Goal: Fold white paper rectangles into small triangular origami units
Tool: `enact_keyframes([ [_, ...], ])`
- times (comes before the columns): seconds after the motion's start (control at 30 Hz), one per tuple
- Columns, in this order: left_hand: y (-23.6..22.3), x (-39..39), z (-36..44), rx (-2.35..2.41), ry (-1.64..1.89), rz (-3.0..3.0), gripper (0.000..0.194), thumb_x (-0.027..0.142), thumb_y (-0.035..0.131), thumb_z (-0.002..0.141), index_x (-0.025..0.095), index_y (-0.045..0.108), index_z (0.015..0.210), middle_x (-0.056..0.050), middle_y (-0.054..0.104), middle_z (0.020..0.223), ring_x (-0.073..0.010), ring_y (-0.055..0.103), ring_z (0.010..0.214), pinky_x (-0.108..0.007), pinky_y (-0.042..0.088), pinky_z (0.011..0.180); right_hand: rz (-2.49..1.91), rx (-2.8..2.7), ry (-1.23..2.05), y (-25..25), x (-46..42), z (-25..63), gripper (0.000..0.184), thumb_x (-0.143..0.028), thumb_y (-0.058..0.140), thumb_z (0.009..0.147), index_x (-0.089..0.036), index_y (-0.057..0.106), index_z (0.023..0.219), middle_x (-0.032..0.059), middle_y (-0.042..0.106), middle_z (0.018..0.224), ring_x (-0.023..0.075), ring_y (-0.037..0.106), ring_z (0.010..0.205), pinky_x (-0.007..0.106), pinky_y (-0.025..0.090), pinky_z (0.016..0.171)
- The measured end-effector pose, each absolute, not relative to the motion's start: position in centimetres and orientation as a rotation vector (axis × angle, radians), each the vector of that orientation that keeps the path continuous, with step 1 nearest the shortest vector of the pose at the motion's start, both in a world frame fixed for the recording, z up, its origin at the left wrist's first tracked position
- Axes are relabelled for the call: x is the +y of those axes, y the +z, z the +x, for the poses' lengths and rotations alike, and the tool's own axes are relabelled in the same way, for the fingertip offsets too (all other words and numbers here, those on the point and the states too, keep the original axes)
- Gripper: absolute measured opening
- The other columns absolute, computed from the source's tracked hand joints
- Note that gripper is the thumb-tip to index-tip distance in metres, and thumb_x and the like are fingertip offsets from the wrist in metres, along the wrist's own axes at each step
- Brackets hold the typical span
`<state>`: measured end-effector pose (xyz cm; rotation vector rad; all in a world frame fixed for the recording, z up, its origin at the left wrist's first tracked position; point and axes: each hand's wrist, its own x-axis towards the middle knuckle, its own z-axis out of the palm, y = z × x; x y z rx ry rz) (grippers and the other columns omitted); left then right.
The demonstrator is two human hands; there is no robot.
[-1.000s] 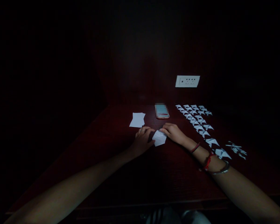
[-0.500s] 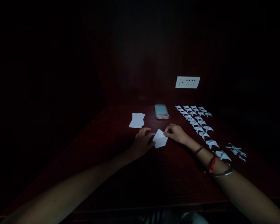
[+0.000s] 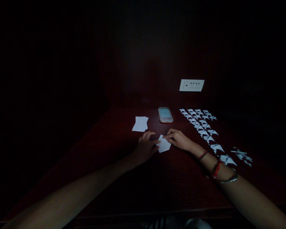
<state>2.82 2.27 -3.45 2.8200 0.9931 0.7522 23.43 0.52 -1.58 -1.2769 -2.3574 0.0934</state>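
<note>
A small white piece of paper (image 3: 164, 145), partly folded and many-sided, lies on the dark table between my two hands. My left hand (image 3: 146, 145) grips its left edge with thumb and forefinger, the other fingers curled loosely behind. At the paper's upper right edge, the fingertips of my right hand (image 3: 178, 139) pinch and press on it. Just beyond my left hand sits a stack of white paper sheets (image 3: 140, 124). Several folded paper shapes (image 3: 202, 125) with pointed ends stand in rows to the right of my right hand.
A phone (image 3: 165, 115) with a blurred screen lies near the back wall. Thin paper scraps (image 3: 242, 156) are heaped at the right, beyond my right forearm. A white socket plate (image 3: 192, 85) is set in the wall. The dark red table (image 3: 105, 190) has its front edge nearest me.
My right hand's fingers have moved left, further over the paper's upper edge, and the paper's top looks narrower. My left hand stays at the left edge, its forefinger slightly further onto the paper.
</note>
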Motion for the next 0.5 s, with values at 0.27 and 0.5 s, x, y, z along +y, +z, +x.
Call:
enact_keyframes([
  [0.27,-3.5,1.8,2.7,0.997,0.779,2.873,0.023,0.026,0.047,0.079,0.026,0.053,0.101,-0.003,0.034,0.117,-0.0239,0.024,0.114,-0.041,0.028,0.090,-1.168,-2.417,0.125,-0.7,0.1,23.3,0.025,-0.011,0.047,0.075,-0.022,0.064,0.090,0.0034,0.053,0.084,0.0125,0.050,0.080,0.026,0.040,0.074],
  [0.5,-3.0,0.9,2.6,1.010,0.774,2.928,0.023,0.021,0.045,0.078,0.022,0.053,0.100,-0.006,0.036,0.117,-0.0249,0.026,0.114,-0.042,0.028,0.090,-1.266,-2.302,0.143,-0.6,0.2,23.7,0.016,-0.017,0.051,0.074,-0.019,0.065,0.082,0.0037,0.053,0.085,0.0122,0.051,0.079,0.025,0.040,0.074],
])
